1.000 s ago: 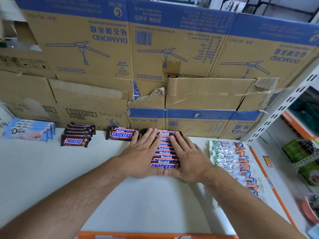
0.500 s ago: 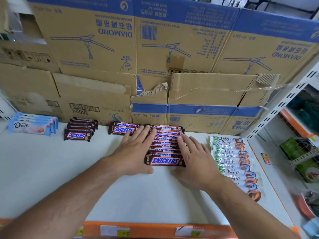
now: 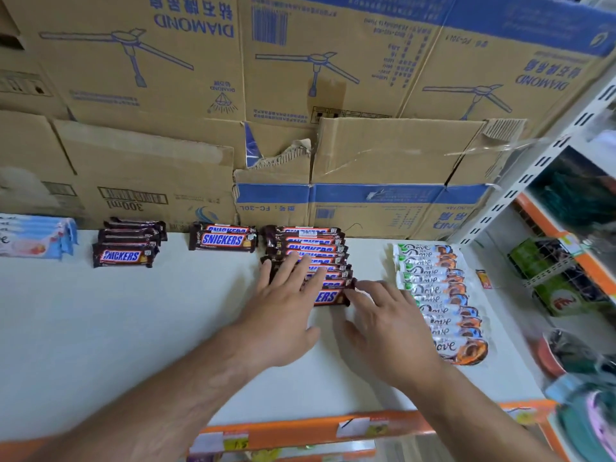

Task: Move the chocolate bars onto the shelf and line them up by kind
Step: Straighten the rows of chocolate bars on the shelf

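A row of several long Snickers bars lies front to back on the white shelf. My left hand rests flat on the front bars, fingers spread. My right hand is open just right of the row, its fingertips touching the end of the front bar. Two shorter Snickers stacks sit to the left, one at the middle and one further left. A row of white Dove bars lies on the right. Blue Dove packs lie at the far left.
Large Diamond cardboard boxes form a wall behind the shelf. An orange price strip runs along the front edge. A white slotted upright stands at the right, with other goods on the neighbouring shelves.
My left hand has slid onto the front bars of the long Snickers row. My right hand has moved off to the row's right end. The view has tilted down and closer.
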